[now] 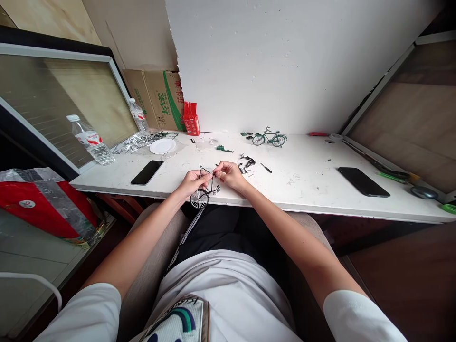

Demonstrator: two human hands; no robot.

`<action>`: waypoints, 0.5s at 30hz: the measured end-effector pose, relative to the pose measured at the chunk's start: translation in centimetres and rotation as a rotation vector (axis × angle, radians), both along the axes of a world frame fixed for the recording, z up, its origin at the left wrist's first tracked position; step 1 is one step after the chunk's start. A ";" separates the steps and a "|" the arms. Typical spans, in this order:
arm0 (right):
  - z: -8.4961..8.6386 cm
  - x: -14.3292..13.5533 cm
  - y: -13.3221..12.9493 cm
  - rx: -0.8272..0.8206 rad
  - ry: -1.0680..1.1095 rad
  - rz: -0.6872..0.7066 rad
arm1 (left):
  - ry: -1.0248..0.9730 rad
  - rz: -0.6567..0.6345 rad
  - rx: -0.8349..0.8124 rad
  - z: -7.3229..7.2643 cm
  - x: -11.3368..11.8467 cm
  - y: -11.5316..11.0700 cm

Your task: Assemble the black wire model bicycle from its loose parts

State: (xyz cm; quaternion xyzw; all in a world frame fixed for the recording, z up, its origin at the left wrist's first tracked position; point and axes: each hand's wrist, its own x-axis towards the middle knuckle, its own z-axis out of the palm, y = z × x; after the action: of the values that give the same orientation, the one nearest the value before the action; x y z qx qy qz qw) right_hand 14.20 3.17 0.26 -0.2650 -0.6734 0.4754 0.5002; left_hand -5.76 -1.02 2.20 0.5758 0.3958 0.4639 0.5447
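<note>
Head view, mid-frame: the left hand [195, 182] grips a black toy bicycle [210, 191], wheel [199, 198] lowermost toward lower left, while the right hand [228, 174] pinches its upper right side.

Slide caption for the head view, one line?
Left hand holds a black model bicycle frame with spoked wheel, right hand touching it; green model bicycle stands beyond.
</note>
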 end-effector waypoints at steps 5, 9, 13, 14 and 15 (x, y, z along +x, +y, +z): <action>0.9 0.1 -0.4 0.039 -0.011 -0.012 | 0.003 0.018 0.006 0.1 0.1 -0.1; 2.5 0.7 -0.3 0.124 -0.116 -0.071 | -0.052 0.063 -0.011 -0.1 0.6 0.1; 6.2 1.9 -1.2 0.179 -0.137 -0.245 | -0.122 0.075 -0.053 -0.5 0.9 0.4; 7.5 2.4 -1.8 0.183 -0.115 -0.294 | -0.141 0.073 -0.067 -0.6 0.8 0.5; 9.0 3.0 -2.5 0.201 -0.098 -0.332 | -0.159 0.071 -0.079 -0.6 0.8 0.6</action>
State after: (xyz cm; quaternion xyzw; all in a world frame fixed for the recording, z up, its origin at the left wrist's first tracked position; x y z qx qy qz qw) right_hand 17.21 0.66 9.27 -0.3442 -0.6880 0.3033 0.5623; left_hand -4.98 -0.44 1.62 0.5009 0.3895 0.5109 0.5800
